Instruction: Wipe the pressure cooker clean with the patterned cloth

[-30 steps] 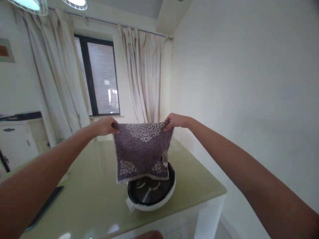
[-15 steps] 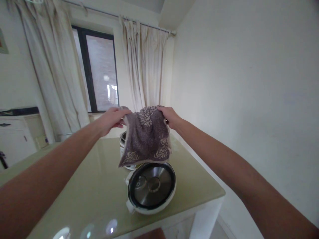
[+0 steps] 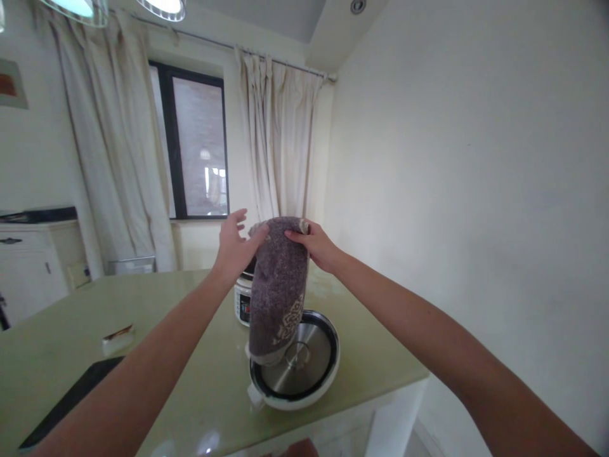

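A purple-grey towel [image 3: 280,285] with a cream pattern hangs folded narrow in front of me. My right hand [image 3: 318,244] grips its top right corner, thumb in front. At the top left edge, my left hand [image 3: 238,247] has its fingers apart, its thumb against the cloth. Below lies a round rice cooker lid [image 3: 316,355], metal inner side up, white rim around it. The towel's lower end overlaps the lid's left part in view; whether they touch I cannot tell. Behind the towel stands a white rice cooker [image 3: 242,301], mostly hidden, its dark control panel partly showing.
The pale green glossy table [image 3: 190,355] has its front right corner near the white wall [image 3: 451,158]. A dark flat object [image 3: 71,400] lies at the left, partly behind my left forearm. Beyond it is a small white box-like item [image 3: 118,339]. Curtains [image 3: 285,139] hang at the back.
The towel went from spread wide between both hands to folded narrow, and its lower end dropped over the lid. My left hand moved right and its fingers came off the cloth. The view tilted slightly up.
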### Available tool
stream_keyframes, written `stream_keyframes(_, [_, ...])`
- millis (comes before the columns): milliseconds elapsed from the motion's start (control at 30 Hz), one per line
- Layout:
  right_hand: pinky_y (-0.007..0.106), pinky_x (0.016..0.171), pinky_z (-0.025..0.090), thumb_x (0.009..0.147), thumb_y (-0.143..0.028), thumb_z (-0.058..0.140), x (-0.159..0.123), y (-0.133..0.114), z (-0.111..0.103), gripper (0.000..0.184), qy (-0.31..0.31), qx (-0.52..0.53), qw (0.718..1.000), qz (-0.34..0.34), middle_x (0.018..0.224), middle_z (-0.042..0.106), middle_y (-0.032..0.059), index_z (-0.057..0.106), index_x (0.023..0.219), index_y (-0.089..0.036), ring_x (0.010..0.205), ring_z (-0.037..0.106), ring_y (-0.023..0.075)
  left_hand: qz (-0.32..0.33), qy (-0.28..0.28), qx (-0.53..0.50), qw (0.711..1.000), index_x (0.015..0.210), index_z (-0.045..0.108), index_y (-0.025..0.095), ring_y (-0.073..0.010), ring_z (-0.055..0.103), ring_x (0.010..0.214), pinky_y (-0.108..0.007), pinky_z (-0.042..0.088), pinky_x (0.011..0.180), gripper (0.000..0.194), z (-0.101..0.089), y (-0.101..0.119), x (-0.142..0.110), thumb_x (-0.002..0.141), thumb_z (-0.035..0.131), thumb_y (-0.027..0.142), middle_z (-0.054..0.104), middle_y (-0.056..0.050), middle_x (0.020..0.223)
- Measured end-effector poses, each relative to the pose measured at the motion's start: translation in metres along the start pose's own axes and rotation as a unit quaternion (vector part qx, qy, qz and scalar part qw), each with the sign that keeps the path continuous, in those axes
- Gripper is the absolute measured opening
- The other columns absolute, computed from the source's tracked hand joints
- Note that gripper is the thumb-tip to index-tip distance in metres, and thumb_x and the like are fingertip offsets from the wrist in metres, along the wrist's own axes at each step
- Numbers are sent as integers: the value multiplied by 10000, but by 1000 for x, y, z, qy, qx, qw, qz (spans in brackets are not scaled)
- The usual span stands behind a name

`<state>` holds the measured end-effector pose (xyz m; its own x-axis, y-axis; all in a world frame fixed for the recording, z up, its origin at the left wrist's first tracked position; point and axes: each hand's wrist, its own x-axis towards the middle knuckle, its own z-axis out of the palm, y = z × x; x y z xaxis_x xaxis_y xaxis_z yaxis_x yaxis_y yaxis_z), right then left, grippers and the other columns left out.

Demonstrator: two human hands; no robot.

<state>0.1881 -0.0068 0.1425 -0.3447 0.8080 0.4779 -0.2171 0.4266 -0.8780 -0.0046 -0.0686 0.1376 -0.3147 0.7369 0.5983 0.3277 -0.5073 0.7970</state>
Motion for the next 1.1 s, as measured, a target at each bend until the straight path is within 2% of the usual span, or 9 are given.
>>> stream_keyframes(100, [349, 953, 510, 613, -381, 940, -5, 3, -3, 478, -32, -26, 999, -13, 986, 753, 14, 695, 980, -198, 975, 676, 195, -171, -142, -112, 968, 1114, 728, 172, -248, 716, 988, -358, 579, 805, 659, -5, -24, -9, 697, 825, 673, 766, -148, 1148])
stream_keyframes(167, [332, 926, 496, 578, -404, 952, -7, 8, -11, 511, -45, -69, 997, -10, 943, 745, 2, 708, 971, -186, 950, 667, 191, -208, -180, -153, 949, 1020, 755, 171, -225, 723, 892, -334, 568, 763, 676, -2, -38, -10, 606, 886, 689, 795, -123, 1031])
stream_keyframes(400, [313, 821, 457, 576, -501, 922, -1, 20, -55, 512, 1, -191, 982, 1, 809, 683, -25, 730, 896, -150, 822, 613, 178, -34, -86, -20, 995, 807, 750, 146, -195, 635, 703, -282, 456, 623, 568, 35, -44, 2, 741, 743, 710, 729, -46, 738])
stream_keyframes(567, [316, 824, 488, 740, -512, 844, -38, 15, -73, 417, -87, -229, 970, 4, 869, 694, -8, 709, 947, -176, 863, 637, 196, 48, -112, 53, 991, 793, 668, 206, -159, 557, 625, -264, 403, 578, 431, 35, -46, -43, 884, 650, 627, 621, 18, 656])
stream_keyframes(700, [340, 818, 528, 823, -335, 792, -93, 48, -74, 480, -178, -451, 871, 78, 1025, 731, 36, 667, 1274, -226, 912, 679, 238, -52, -190, 78, 977, 977, 687, 249, -239, 686, 769, -338, 532, 685, 359, 25, -106, -113, 875, 651, 591, 730, -27, 830])
stream_keyframes(800, [422, 992, 516, 905, -182, 643, -129, 91, -60, 486, -149, -622, 766, 67, 1317, 678, 144, 619, 1388, -221, 1172, 659, 310, -82, -123, 130, 980, 1154, 669, 221, -332, 716, 1035, -486, 566, 933, 467, 17, -173, -158, 828, 636, 554, 746, -128, 1172])
stream_keyframes(900, [475, 1106, 479, 953, -414, 670, -149, 133, -40, 450, -261, -597, 756, 54, 1399, 646, 142, 649, 1370, -247, 1294, 611, 339, -118, -26, 172, 978, 1239, 624, 163, -392, 673, 1158, -583, 542, 1010, 603, 10, -228, -186, 832, 555, 603, 691, -202, 1270])
stream_keyframes(967, [548, 1166, 428, 911, -647, 674, -152, 156, -29, 633, -329, -560, 758, 57, 1525, 566, 152, 631, 1421, -274, 1386, 552, 388, -174, 9, 153, 973, 1287, 580, 131, -400, 658, 1213, -571, 553, 1014, 688, 12, -252, -198, 791, 579, 608, 655, -239, 1324])
stream_keyframes(1100, [669, 1185, 351, 818, -752, 699, -142, 185, -18, 934, -340, -570, 741, 101, 1688, 361, 198, 448, 1605, -317, 1502, 408, 481, -318, 0, 5, 948, 1271, 564, 177, -332, 710, 1183, -453, 584, 1007, 647, 26, -279, -214, 721, 679, 497, 715, -192, 1263])
